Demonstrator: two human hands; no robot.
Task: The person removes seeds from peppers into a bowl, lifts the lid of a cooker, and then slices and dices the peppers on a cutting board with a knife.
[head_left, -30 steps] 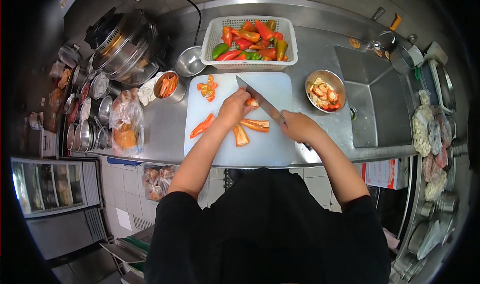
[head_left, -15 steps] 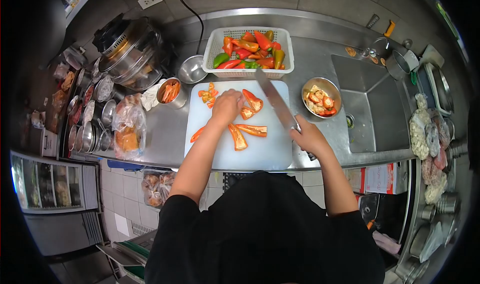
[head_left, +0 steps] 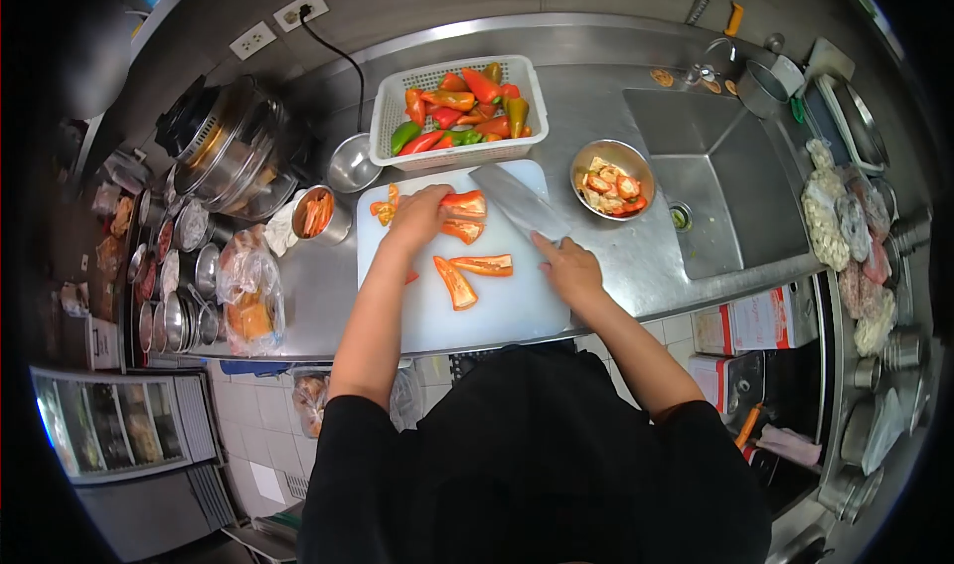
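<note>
Left hand [head_left: 419, 218]: fingers bunched and curled down over the left end of wide red-orange pepper pieces [head_left: 463, 229] on the far half of a white rectangular cutting board [head_left: 507, 316], apparently to steady them; fingertips hidden, so whether it pinches or only presses cannot be told. Right hand [head_left: 569, 266]: closed on a broad-bladed steel knife [head_left: 520, 202], handle hidden beneath the palm, one finger reaching towards the blade, presumably for control; blade aslant, tip away from the body, apart from the pepper pieces, seemingly to spare the left hand; contact with the board not determinable. Nearer the body: two long orange pepper strips [head_left: 457, 284], converging at one end, likely laid there to leave room. Beyond the left wrist: small orange cut bits [head_left: 384, 208], partly hidden. Behind the board: white perforated plastic basket [head_left: 467, 156] of whole red, orange and green peppers [head_left: 452, 112], probably central for easy reach. Right: round steel bowl [head_left: 644, 166] of pale and red trimmings [head_left: 607, 184], handy to the knife side. Left: cylindrical steel container [head_left: 339, 228] of orange-red slivers [head_left: 316, 213], apparently keeping them separate from the trimmings
</note>
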